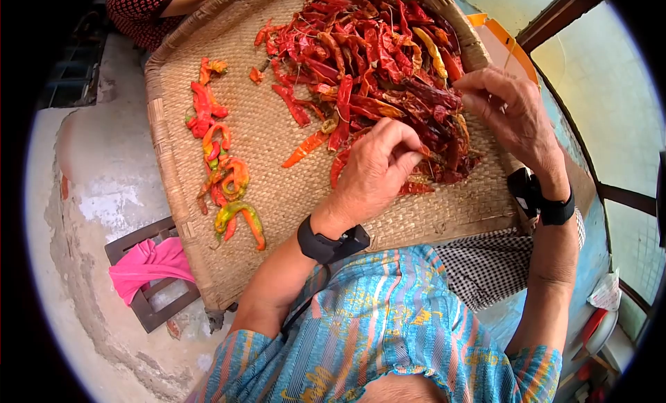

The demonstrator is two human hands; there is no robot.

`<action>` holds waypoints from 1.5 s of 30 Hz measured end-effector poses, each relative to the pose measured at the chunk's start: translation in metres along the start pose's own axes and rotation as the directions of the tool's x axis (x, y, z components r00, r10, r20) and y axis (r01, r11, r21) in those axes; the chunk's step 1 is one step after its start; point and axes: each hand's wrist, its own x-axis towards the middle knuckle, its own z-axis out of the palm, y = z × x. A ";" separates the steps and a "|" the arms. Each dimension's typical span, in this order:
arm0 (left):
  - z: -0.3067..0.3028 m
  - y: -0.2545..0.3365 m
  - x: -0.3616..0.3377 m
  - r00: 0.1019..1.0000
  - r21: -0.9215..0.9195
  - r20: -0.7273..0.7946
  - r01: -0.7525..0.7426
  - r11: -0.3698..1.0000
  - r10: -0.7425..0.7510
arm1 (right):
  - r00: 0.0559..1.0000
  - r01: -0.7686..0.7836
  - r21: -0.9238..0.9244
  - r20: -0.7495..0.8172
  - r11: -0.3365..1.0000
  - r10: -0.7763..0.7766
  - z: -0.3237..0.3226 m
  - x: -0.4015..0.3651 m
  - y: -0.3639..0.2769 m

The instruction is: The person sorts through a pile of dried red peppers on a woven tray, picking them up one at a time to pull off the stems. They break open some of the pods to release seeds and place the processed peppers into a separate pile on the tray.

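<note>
A large heap of dried red chillies (374, 49) lies on a woven tray (270, 167), toward its upper right. My left hand (378, 168) is at the lower edge of the heap, thumb and index finger pinched together; what lies between them is too small to make out. Over the heap's right side is my right hand (510, 112), its thumb and forefinger brought close together at the tip of a dark red chilli. An orange chilli (305, 148) rests left of my left hand. Down the tray's left side runs a row of twisted red, orange and green chillies (216, 160).
A pink cloth (152, 268) hangs over a dark frame (158, 320) at the lower left. Part of another person (142, 11) shows at the top left. Checked cloth (479, 268) lies beneath the tray's near edge. An orange-rimmed container (501, 46) stands beyond the tray's right side.
</note>
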 end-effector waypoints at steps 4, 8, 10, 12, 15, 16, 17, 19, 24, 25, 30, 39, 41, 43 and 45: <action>-0.005 0.007 0.008 0.965 -0.646 -0.013 0.192 0.739 -0.262 | 0.944 -0.176 0.268 0.318 0.947 0.086 0.013 -0.001 -0.018; -0.003 0.009 0.014 0.967 -0.647 -0.100 0.117 0.753 -0.236 | 0.968 -0.058 0.174 0.249 0.983 0.013 0.027 -0.003 -0.022; -0.010 0.006 0.012 0.971 -0.667 0.014 0.186 0.721 -0.238 | 0.957 -0.054 0.090 0.288 0.994 0.026 0.026 -0.004 -0.017; -0.014 0.001 0.004 0.968 -0.560 0.011 0.213 0.801 -0.249 | 0.970 -0.069 0.117 0.240 0.991 0.040 0.023 -0.003 -0.018; -0.025 -0.001 -0.011 0.986 -0.160 0.074 0.157 0.974 -0.147 | 0.974 -0.206 0.211 0.141 0.955 0.179 0.003 0.001 -0.017; -0.027 0.001 -0.017 0.984 0.127 0.169 0.036 0.991 -0.057 | 0.988 -0.150 0.218 -0.003 0.964 0.154 0.000 -0.001 -0.003; -0.025 -0.001 -0.024 0.981 0.207 0.191 -0.061 0.976 0.021 | 0.983 -0.158 0.187 -0.065 0.969 0.173 -0.013 -0.001 0.008; -0.016 -0.007 -0.036 0.980 0.254 0.188 -0.106 0.961 0.059 | 0.949 -0.173 0.130 -0.243 0.976 0.201 -0.027 -0.001 0.033; 0.003 -0.011 -0.043 0.984 0.370 0.160 -0.135 0.919 0.081 | 0.863 -0.386 -0.326 -0.457 0.863 0.214 -0.041 -0.005 0.058; 0.004 -0.012 -0.043 0.984 0.371 0.157 -0.133 0.919 0.079 | 0.892 -0.327 -0.263 -0.404 0.908 0.204 -0.038 -0.005 0.053; -0.004 -0.010 -0.030 1.000 0.100 -0.017 0.028 0.995 -0.026 | 0.993 -0.117 0.049 0.003 0.992 0.117 -0.006 -0.001 0.004; -0.022 0.009 -0.008 0.973 -0.671 0.006 0.174 0.721 -0.230 | 0.906 0.031 0.247 0.402 0.969 -0.131 0.033 -0.003 -0.022; -0.020 0.008 -0.007 0.974 -0.684 -0.030 0.145 0.714 -0.227 | 0.902 0.011 0.269 0.414 0.963 -0.126 0.035 -0.004 -0.018; -0.024 0.007 -0.007 0.968 -0.657 -0.088 0.121 0.744 -0.235 | 0.916 0.014 0.235 0.386 0.972 -0.107 0.028 -0.002 -0.019; -0.039 -0.003 -0.014 0.954 -0.515 -0.118 0.177 0.839 -0.274 | 0.971 -0.038 0.259 0.237 0.965 -0.025 0.019 -0.002 -0.019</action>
